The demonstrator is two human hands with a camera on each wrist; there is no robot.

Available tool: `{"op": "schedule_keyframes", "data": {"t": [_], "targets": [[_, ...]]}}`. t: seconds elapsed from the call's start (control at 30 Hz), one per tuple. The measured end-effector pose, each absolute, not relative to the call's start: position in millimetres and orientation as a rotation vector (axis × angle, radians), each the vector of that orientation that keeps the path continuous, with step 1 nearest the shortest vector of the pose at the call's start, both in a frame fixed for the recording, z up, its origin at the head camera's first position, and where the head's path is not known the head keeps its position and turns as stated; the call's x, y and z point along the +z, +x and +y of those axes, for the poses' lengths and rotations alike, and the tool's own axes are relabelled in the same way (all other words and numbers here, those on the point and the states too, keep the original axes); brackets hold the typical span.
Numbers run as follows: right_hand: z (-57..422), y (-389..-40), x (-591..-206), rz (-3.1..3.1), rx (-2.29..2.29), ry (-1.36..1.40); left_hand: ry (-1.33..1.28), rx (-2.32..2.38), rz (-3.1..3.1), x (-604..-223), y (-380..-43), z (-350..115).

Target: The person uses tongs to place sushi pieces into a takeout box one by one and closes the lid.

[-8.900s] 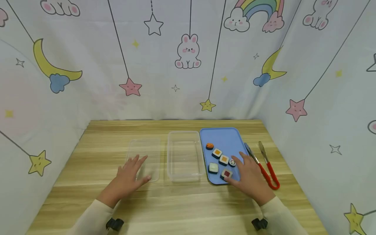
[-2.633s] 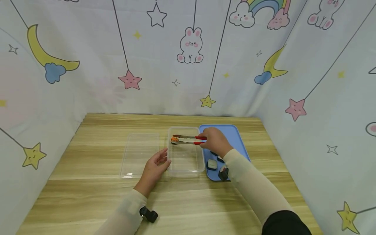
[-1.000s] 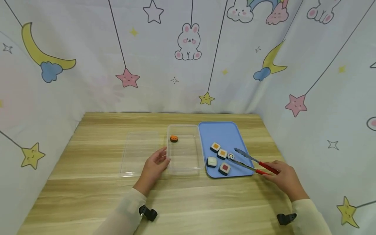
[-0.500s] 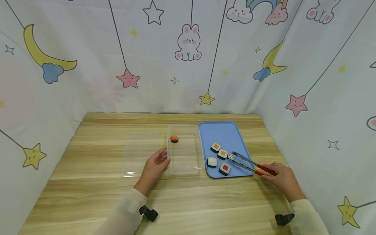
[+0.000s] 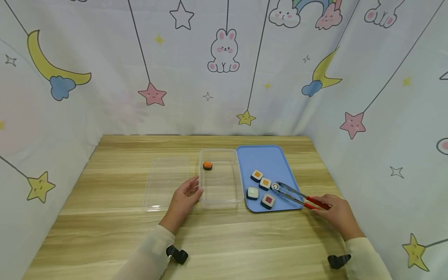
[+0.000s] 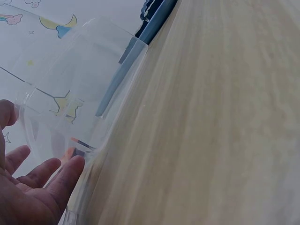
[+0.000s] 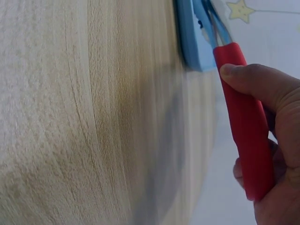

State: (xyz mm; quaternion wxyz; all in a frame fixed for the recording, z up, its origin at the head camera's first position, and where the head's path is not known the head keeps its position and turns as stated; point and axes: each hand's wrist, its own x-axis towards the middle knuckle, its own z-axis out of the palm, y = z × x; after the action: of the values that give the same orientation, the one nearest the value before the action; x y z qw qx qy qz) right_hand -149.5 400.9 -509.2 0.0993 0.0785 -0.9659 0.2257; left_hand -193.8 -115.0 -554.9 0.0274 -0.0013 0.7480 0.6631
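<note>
With my right hand (image 5: 334, 214) I grip the red handles of metal tongs (image 7: 246, 122). Their tips stand around a small round sushi roll (image 5: 275, 186) on the blue tray (image 5: 266, 155). Near it on the tray lie two orange-topped sushi pieces (image 5: 265, 183), a pale-topped one (image 5: 252, 193) and a red-centred one (image 5: 268, 201). My left hand (image 5: 182, 202) rests with loosely spread fingers (image 6: 65, 180) against the left wall of a clear plastic box (image 5: 221, 200). An orange-topped sushi piece (image 5: 207, 165) sits in that box's far left corner.
A clear flat lid (image 5: 164, 186) lies left of the box on the wooden table (image 5: 224, 241). Box and tray stand side by side, almost touching. A patterned cloth (image 5: 189, 77) hangs behind the table and along both sides.
The orange-topped sushi piece went from tray to box, carried by the tongs. My right hand then returned to the tray, and the tong arms closed in around the round roll.
</note>
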Motion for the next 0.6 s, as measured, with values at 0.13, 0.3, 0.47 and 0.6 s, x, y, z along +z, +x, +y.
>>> {"op": "schedule_keyframes", "data": {"t": [0.13, 0.3, 0.47, 0.6], "targets": [[401, -149, -509, -2.863, 0.677, 0.212, -0.007, 2.056, 2.299, -554, -193, -115], [400, -150, -506, -2.859, 0.696, 0.196, -0.009, 2.066, 2.295, -553, -193, -114], [402, -154, -501, -2.858, 0.681, 0.183, -0.013, 2.049, 2.289, -534, -186, -112], [402, -159, -494, -2.852, 0.692, 0.184, -0.028, 2.052, 2.271, -539, -189, -112]]}}
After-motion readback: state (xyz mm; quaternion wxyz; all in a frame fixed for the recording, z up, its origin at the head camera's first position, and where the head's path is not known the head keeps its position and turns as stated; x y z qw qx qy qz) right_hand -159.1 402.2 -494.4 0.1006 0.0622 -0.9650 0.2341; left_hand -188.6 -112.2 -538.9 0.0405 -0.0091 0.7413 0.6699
